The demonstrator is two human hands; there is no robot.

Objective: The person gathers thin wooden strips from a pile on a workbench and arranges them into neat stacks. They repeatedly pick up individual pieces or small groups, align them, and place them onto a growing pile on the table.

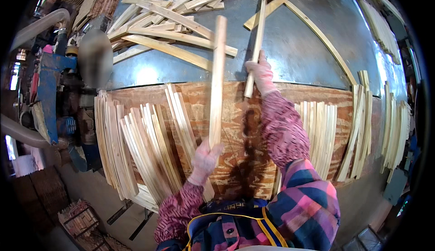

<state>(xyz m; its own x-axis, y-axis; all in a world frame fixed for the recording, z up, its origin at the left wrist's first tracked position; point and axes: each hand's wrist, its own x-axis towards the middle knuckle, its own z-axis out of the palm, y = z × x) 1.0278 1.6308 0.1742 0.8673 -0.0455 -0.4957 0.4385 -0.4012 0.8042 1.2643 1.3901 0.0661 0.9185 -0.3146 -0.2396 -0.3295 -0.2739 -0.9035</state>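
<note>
My left hand [206,160], in a pale glove, is closed round the near end of a light wood strip [218,78]. That strip stands out away from me over the plywood board [238,160] and the metal tabletop. My right hand [262,74], gloved too, reaches farther out and grips a second wood strip [257,47] near its close end. The far end of this one lies by other strips on the metal tabletop [294,51]. Upright-looking rows of strips lie left [147,146] and right [319,133] of my hands on the plywood.
A loose heap of wood strips [176,29] covers the far left of the tabletop. One long strip [321,40] slants across the right side. Blue machinery [59,83] with hoses stands at the left. More strips [394,131] are stacked at the far right.
</note>
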